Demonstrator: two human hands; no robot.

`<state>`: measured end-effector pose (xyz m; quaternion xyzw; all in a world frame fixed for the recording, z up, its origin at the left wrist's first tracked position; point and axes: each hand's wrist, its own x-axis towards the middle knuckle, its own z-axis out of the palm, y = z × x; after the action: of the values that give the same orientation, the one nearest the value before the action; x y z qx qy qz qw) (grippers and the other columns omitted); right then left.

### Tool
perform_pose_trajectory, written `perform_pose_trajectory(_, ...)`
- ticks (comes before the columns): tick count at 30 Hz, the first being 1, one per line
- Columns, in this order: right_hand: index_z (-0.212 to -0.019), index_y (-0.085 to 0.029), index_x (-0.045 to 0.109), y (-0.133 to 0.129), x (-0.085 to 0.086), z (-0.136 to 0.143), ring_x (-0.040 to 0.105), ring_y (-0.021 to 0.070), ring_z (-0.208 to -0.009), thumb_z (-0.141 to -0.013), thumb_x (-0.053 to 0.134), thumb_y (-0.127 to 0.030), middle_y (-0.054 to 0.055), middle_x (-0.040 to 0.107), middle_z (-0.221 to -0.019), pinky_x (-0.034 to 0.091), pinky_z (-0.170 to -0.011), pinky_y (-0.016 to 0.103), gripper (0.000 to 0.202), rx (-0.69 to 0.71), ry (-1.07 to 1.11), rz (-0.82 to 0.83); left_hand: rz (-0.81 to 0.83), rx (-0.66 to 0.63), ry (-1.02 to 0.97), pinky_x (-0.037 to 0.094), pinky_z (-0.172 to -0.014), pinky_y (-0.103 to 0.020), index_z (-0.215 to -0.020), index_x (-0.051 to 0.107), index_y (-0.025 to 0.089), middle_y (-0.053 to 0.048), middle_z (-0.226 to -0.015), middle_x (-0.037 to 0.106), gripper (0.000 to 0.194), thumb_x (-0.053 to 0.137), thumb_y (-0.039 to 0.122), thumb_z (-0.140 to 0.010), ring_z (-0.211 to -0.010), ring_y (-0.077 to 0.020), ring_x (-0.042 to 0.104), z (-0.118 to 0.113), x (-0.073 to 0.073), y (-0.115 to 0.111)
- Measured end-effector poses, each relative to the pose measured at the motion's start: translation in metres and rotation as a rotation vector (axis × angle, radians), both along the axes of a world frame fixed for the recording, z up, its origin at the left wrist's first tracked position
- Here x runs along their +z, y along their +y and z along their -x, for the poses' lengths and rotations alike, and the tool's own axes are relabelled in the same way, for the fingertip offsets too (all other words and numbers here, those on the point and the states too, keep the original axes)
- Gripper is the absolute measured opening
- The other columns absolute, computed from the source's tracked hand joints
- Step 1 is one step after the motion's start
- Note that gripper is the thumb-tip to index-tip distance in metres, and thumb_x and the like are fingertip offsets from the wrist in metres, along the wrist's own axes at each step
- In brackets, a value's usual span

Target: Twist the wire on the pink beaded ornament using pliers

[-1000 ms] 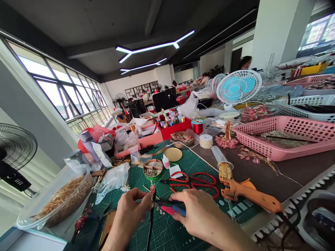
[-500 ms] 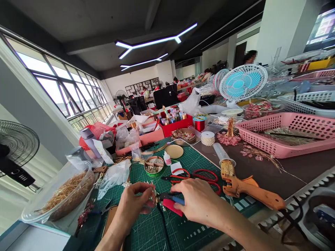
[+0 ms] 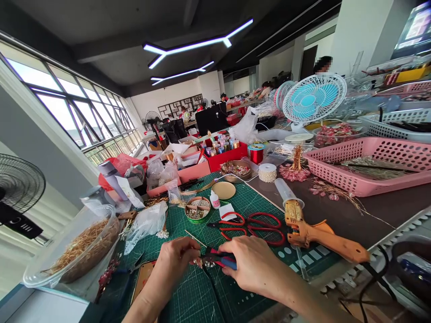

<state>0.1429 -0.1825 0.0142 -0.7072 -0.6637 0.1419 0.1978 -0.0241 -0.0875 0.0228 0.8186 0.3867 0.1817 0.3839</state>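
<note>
My left hand [image 3: 175, 262] pinches a small beaded wire piece [image 3: 202, 263] low over the green cutting mat [image 3: 249, 206]. My right hand [image 3: 251, 264] grips small pliers with red and blue handles [image 3: 220, 260], their jaws at the beaded piece. The two hands sit close together at the mat's near edge. Red-handled scissors [image 3: 252, 224] lie just beyond my right hand. A round tin of pearl beads [image 3: 197, 209] stands behind my left hand.
An orange glue gun [image 3: 316, 233] lies right of the scissors. A clear bowl of gold wire bits [image 3: 72, 251] stands at left, a pink basket [image 3: 367, 168] and a small blue fan [image 3: 313, 101] at right. Boxes, thread spools and bags crowd the back; other people work far off.
The beaded piece has been lowered toward the mat and turned flatter. My hands have drawn closer together, with the pliers now at the piece.
</note>
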Motion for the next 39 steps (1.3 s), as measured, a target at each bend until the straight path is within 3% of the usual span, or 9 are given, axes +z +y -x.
perform_pose_trajectory(5, -0.097, -0.026, 0.07, -0.001, -0.001, 0.0, 0.066, 0.0305, -0.084, -0.066, 0.067, -0.027, 0.005, 0.074, -0.09, 0.048, -0.071, 0.039, 0.031, -0.015, 0.076, 0.023, 0.268, 0.141, -0.115, 0.045, -0.046, -0.02, -0.071, 0.062, 0.017, -0.003, -0.059, 0.067, 0.011, 0.055, 0.026, -0.072, -0.06, -0.0168, 0.063, 0.005, -0.008, 0.0)
perform_pose_trajectory(8, -0.097, -0.028, 0.07, -0.003, -0.002, 0.0, 0.067, 0.0287, -0.084, -0.067, 0.067, -0.029, 0.003, 0.074, -0.089, 0.048, -0.071, 0.036, 0.03, -0.023, 0.113, 0.023, 0.326, 0.236, -0.231, 0.049, -0.05, -0.022, -0.074, 0.064, 0.017, -0.003, -0.069, 0.069, 0.014, 0.061, 0.031, -0.07, -0.064, -0.0179, 0.065, 0.011, -0.015, -0.002)
perform_pose_trajectory(11, -0.097, -0.029, 0.069, -0.005, -0.001, 0.0, 0.066, 0.0275, -0.084, -0.068, 0.066, -0.031, 0.002, 0.074, -0.089, 0.047, -0.07, 0.035, 0.029, -0.029, 0.141, 0.017, 0.257, 0.226, -0.36, 0.055, -0.058, -0.027, -0.071, 0.067, 0.018, -0.005, -0.085, 0.069, 0.016, 0.066, 0.034, -0.068, -0.069, -0.0196, 0.066, 0.018, -0.024, -0.003)
perform_pose_trajectory(14, -0.097, -0.031, 0.069, -0.009, 0.001, 0.002, 0.066, 0.0254, -0.084, -0.069, 0.065, -0.032, 0.001, 0.073, -0.09, 0.046, -0.071, 0.033, 0.029, -0.04, 0.192, 0.021, 0.146, 0.187, -0.462, 0.057, -0.064, -0.031, -0.073, 0.069, 0.02, -0.004, -0.084, 0.069, 0.014, 0.065, 0.033, -0.071, -0.074, -0.0212, 0.066, 0.027, -0.035, -0.003)
perform_pose_trajectory(18, -0.099, -0.03, 0.068, -0.015, 0.006, 0.006, 0.065, 0.0279, -0.085, -0.068, 0.065, -0.031, 0.004, 0.072, -0.09, 0.045, -0.074, 0.038, 0.031, -0.092, 0.181, 0.027, -0.063, 0.184, -0.523, 0.056, -0.07, -0.027, -0.071, 0.07, 0.022, -0.003, -0.083, 0.071, 0.006, 0.066, 0.027, -0.071, -0.083, -0.0204, 0.065, 0.032, -0.044, -0.007)
perform_pose_trajectory(21, -0.101, -0.029, 0.067, -0.019, 0.01, 0.009, 0.064, 0.0282, -0.085, -0.07, 0.063, -0.03, 0.006, 0.072, -0.09, 0.045, -0.076, 0.039, 0.031, -0.091, 0.185, 0.032, -0.073, 0.272, -0.631, 0.053, -0.075, -0.022, -0.067, 0.069, 0.023, -0.001, -0.077, 0.07, 0.007, 0.069, 0.03, -0.068, -0.085, -0.0181, 0.063, 0.028, -0.041, -0.018)
perform_pose_trajectory(27, -0.102, -0.028, 0.067, -0.023, 0.014, 0.012, 0.063, 0.0267, -0.089, -0.069, 0.065, -0.032, 0.005, 0.072, -0.093, 0.044, -0.08, 0.037, 0.033, -0.112, 0.282, 0.052, 0.235, 0.509, -0.787, 0.057, -0.06, -0.023, -0.068, 0.067, 0.02, 0.002, -0.08, 0.066, 0.024, 0.075, 0.039, -0.058, -0.064, -0.0139, 0.063, 0.01, -0.025, -0.038)
perform_pose_trajectory(35, -0.103, -0.027, 0.067, -0.023, 0.017, 0.01, 0.062, 0.0258, -0.093, -0.071, 0.062, -0.033, 0.005, 0.071, -0.098, 0.044, -0.081, 0.035, 0.033, -0.101, 0.359, 0.046, 0.271, 0.555, -0.734, 0.057, -0.053, -0.023, -0.071, 0.063, 0.019, 0.0, -0.083, 0.072, 0.032, 0.075, 0.045, -0.057, -0.064, -0.0166, 0.066, 0.009, -0.016, -0.039)
perform_pose_trajectory(39, -0.102, -0.024, 0.068, -0.021, 0.019, 0.008, 0.061, 0.0256, -0.095, -0.07, 0.062, -0.034, 0.007, 0.071, -0.099, 0.043, -0.08, 0.031, 0.034, -0.08, 0.391, 0.054, 0.256, 0.565, -0.666, 0.058, -0.059, -0.025, -0.074, 0.062, 0.019, -0.001, -0.081, 0.074, 0.034, 0.073, 0.047, -0.058, -0.067, -0.018, 0.067, 0.011, -0.014, -0.038)
